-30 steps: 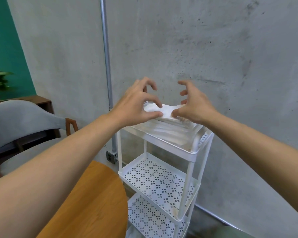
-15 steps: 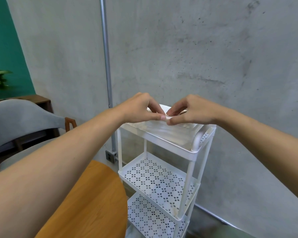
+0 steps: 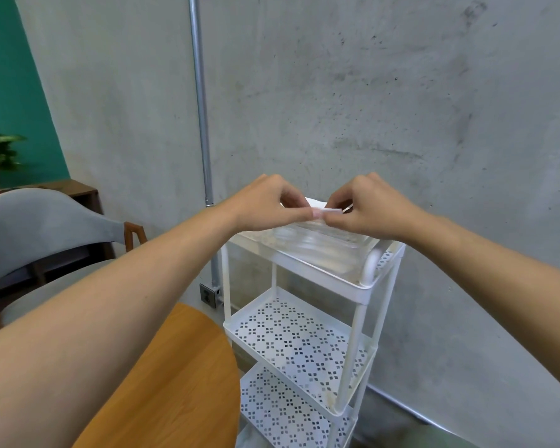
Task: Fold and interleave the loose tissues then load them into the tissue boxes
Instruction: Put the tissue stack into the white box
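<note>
Head view, left hand (image 3: 265,202) and right hand (image 3: 372,205) both pinching white tissue (image 3: 332,211), above clear tissue box (image 3: 311,240) on white cart (image 3: 343,282).

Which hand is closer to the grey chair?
Left. The left hand is up and right of the grey chair; the right hand is farther right, beyond the left one.

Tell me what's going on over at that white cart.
A person works at the white cart against the concrete wall. The left hand and right hand both pinch a white tissue, fingertips nearly meeting, just above a clear box on the cart's top shelf. Whether it is going in or coming out is unclear.
</note>
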### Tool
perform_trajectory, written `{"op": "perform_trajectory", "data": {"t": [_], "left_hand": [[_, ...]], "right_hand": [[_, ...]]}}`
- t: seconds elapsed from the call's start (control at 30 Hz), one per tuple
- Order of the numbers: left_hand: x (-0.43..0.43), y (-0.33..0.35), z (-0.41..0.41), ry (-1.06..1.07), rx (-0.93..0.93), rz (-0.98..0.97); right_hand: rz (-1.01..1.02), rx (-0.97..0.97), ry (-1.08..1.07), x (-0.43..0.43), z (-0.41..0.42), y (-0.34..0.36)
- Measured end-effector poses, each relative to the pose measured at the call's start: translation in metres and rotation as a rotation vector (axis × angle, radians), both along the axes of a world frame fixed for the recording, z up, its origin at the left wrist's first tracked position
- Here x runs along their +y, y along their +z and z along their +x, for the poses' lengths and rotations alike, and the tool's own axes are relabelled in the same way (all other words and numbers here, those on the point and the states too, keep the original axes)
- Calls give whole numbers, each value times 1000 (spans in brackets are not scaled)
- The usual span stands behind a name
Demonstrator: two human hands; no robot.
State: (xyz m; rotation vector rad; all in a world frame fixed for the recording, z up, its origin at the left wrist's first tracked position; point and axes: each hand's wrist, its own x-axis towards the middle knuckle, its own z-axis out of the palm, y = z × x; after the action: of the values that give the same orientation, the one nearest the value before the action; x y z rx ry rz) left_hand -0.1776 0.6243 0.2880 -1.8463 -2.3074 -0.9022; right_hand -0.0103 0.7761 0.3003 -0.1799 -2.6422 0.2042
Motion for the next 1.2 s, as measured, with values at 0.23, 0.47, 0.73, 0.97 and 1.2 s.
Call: {"op": "perform_trajectory", "data": {"t": [0.23, 0.47, 0.73, 0.97, 1.2], "left_hand": [[3, 3, -4, 34, 66, 32], [6, 9, -4, 51, 16, 15], [13, 13, 2, 72, 31, 221], [-30, 44, -8, 100, 30, 348], [-127, 67, -8, 156, -40, 492]], "right_hand": [[-55, 55, -37, 3, -5, 4], [-73, 71, 18, 5, 1, 1], [-85, 263, -29, 15, -10, 5], [-22, 439, 25, -6, -21, 42], [-121, 558, 193, -78, -35, 58]]}}
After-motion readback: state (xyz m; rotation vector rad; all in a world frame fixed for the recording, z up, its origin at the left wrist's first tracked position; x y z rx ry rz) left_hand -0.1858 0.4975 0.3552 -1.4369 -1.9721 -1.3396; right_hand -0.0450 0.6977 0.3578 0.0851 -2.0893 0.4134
